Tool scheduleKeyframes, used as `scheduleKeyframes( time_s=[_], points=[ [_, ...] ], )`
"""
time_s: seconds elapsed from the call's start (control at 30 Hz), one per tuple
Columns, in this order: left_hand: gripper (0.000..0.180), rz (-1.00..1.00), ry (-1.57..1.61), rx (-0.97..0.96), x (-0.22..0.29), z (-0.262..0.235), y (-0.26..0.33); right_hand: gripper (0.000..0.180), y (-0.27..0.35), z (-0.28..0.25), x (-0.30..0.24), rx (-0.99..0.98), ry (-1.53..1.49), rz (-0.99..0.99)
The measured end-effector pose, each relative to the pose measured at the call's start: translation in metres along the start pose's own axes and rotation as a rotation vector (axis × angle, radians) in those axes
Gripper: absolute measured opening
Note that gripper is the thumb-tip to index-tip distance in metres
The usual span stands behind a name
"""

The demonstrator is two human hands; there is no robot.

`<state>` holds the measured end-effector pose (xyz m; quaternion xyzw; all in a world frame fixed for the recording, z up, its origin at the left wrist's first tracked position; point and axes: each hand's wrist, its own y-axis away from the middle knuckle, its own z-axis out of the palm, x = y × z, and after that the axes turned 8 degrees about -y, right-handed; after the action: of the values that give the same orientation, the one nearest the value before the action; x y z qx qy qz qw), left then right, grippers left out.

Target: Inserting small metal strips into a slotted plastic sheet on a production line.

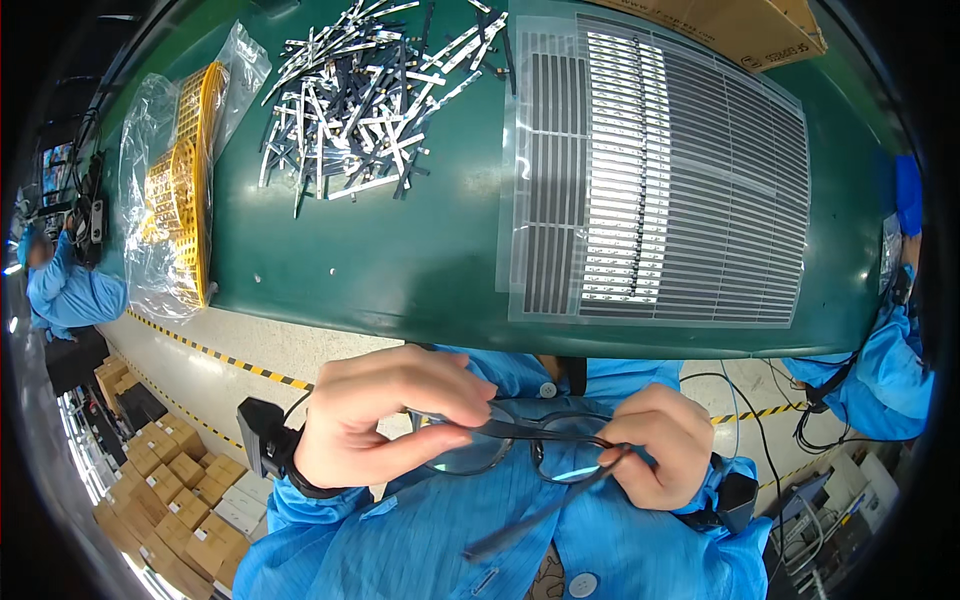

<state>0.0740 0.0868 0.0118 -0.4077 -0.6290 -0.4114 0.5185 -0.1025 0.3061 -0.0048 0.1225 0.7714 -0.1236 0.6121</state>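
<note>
A pair of dark-framed eyeglasses [566, 460] is held in front of my chest, off the table's near edge. My left hand [375, 415] pinches one dark end of them between thumb and forefinger. My right hand [662, 445] is closed on the other side, by the hinge. From there one dark temple arm slants down to the left across my blue coat. Both clear lenses show between my hands, the left one partly behind my fingers.
On the green table [400, 265] lie a heap of black and white strips [350, 110], bagged yellow perforated trays [183, 195], and clear sheets with rows of strips [735, 180]. A cardboard box [735, 25] stands at the far edge. Other people in blue are at both sides.
</note>
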Motion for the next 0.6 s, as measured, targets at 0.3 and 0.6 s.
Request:
scheduleKeyframes(
  time_s=[0.3,0.6],
  points=[
    [0.019,0.14,-0.193,0.252,-0.003,0.016,-0.01,0.038,0.023,-0.013,0.008,0.489,-0.114,-0.06],
    [0.028,0.546,0.147,0.275,0.042,0.019,-0.029,0.033,-0.001,-0.043,-0.027,0.52,-0.166,-0.576]
  ],
)
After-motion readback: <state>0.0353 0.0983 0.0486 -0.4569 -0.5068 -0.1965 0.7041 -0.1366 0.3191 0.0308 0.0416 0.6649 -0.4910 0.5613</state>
